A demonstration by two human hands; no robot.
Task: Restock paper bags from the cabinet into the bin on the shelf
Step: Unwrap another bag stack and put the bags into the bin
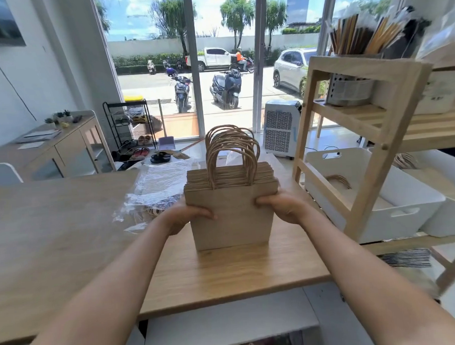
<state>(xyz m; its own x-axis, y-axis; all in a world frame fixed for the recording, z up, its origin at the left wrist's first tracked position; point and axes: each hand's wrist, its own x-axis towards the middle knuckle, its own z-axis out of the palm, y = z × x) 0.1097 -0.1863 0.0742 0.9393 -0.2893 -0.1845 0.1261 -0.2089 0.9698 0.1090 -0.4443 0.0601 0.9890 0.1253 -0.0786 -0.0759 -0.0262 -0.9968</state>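
Left hand (189, 214) and right hand (281, 206) pinch the stack of paper bags (231, 214), upright near the table's (64, 222) right edge. Uneven squeeze may fan the stack before reaching the bin (399, 209).

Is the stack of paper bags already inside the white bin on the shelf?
No, both hands, left and right, hold the stack of paper bags upright on the table, beside the white bin.

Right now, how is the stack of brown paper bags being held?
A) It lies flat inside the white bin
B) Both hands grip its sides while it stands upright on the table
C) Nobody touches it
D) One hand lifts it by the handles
B: the left hand and right hand clasp opposite sides of the stack of paper bags, which stands handles-up on the wooden table.
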